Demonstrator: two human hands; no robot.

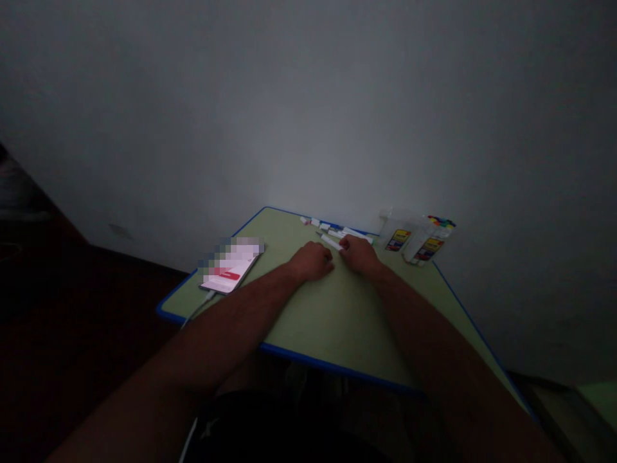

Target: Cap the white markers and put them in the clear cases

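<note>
My right hand (359, 254) rests near the middle of the table, its thumb and fingers closed on the rear end of a white marker (331, 242). The marker's dark, narrow end points away to the left. Just left of it, my left hand (312, 261) lies on the tabletop with its fingers curled in. What those fingers hold, if anything, is hidden. Beyond both hands, several more white markers (357, 235) lie in a loose row along the table's far edge. A small white and pinkish piece (304, 220) sits at the left end of that row.
A lit phone (229, 270) with a white cable (198, 305) lies on the left of the blue-edged table (332, 321). At back right stand a clear plastic case (398, 231) and a second case (426, 243) with colourful marker ends on top. A wall (318, 116) rises behind.
</note>
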